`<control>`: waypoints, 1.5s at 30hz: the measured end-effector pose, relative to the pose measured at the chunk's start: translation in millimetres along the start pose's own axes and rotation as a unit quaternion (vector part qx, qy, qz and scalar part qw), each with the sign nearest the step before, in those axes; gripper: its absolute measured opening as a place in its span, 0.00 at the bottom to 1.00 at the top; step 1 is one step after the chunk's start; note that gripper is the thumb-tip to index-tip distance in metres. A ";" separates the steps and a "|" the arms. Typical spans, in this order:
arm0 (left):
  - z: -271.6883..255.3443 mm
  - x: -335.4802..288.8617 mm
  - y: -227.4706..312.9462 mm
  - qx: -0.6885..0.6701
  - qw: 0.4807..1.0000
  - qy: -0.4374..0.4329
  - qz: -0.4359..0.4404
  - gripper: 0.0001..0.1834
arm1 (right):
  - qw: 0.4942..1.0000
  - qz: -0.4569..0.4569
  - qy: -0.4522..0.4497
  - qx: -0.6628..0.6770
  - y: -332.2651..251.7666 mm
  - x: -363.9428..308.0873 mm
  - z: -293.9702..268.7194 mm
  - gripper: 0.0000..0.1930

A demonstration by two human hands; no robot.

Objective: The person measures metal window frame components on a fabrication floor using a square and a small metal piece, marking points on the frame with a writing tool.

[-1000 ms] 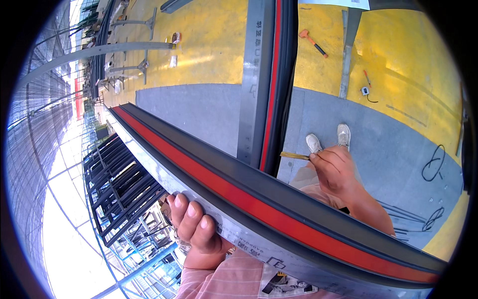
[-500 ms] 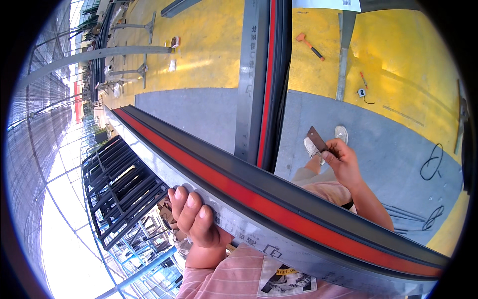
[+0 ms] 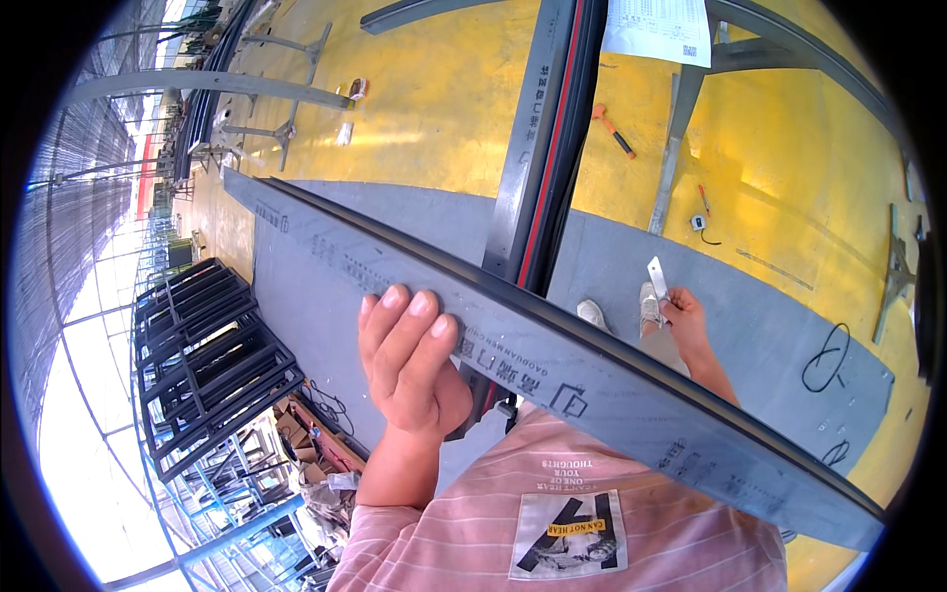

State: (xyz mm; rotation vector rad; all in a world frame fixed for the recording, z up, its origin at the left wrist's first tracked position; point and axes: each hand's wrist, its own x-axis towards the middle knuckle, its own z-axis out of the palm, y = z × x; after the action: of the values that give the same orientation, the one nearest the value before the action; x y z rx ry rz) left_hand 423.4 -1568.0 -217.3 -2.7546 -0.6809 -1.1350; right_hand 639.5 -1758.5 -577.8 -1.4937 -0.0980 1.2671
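A long dark metal profile (image 3: 631,414), its wide side wrapped in printed grey film, slants across in front of me from upper left to lower right. My left hand (image 3: 414,365) grips it left of its middle, fingertips resting on the filmed side and thumb hidden. Beyond the profile, low on the right, my right hand (image 3: 686,321) pinches a small flat metal plate (image 3: 656,275) with a hole near its tip. A second profile (image 3: 523,148) with a red strip runs away from me, its near end passing behind the held one.
On the yellow floor lie an orange-and-black hammer (image 3: 616,132) and a tape measure (image 3: 698,223). A printed sheet (image 3: 659,35) is at the top. Stacked black frames (image 3: 212,365) stand on the left. A black cord loop (image 3: 827,358) lies at right.
The held profile has rolled, so its filmed side now faces me and its red strip is hidden. My right hand has moved slightly, and the plate now looks bright instead of brown.
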 end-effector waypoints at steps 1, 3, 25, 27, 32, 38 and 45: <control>-1.6 -0.2 -0.7 -0.007 1.000 -0.004 -0.008 0.14 | 1.000 0.018 0.022 -0.011 6.3 -3.9 -13.6 0.06; -7.4 -3.3 -6.1 -0.007 0.999 -0.030 0.009 0.20 | 0.996 0.050 0.072 -0.029 17.4 -15.8 -38.3 0.07; 98.1 -384.0 -217.4 -0.187 0.770 -0.499 -0.350 0.19 | 0.855 0.147 0.497 0.006 294.0 -282.5 -41.8 0.10; 84.1 -515.3 -270.5 -0.103 0.732 -0.628 -0.243 0.21 | 0.871 0.122 0.470 -0.076 283.1 -257.3 -39.3 0.10; 80.7 -565.2 -250.7 -0.165 0.554 -0.773 -0.262 0.16 | 0.847 0.032 0.514 -0.130 274.1 -278.7 -55.4 0.11; 80.4 -517.6 -218.7 -0.287 0.513 -0.514 -0.625 0.16 | 0.850 0.045 0.491 -0.187 235.3 -263.8 -35.4 0.12; 118.4 -440.4 -208.2 -0.320 0.660 -0.472 -0.488 0.23 | 0.845 0.020 0.464 -0.264 221.3 -258.3 -16.9 0.14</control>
State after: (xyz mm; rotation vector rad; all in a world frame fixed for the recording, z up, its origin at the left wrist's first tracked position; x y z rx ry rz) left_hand 134.7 -1515.1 -623.7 -3.4633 -2.5045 0.4529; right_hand 422.6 -2021.1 -583.2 -2.4579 0.2480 0.4227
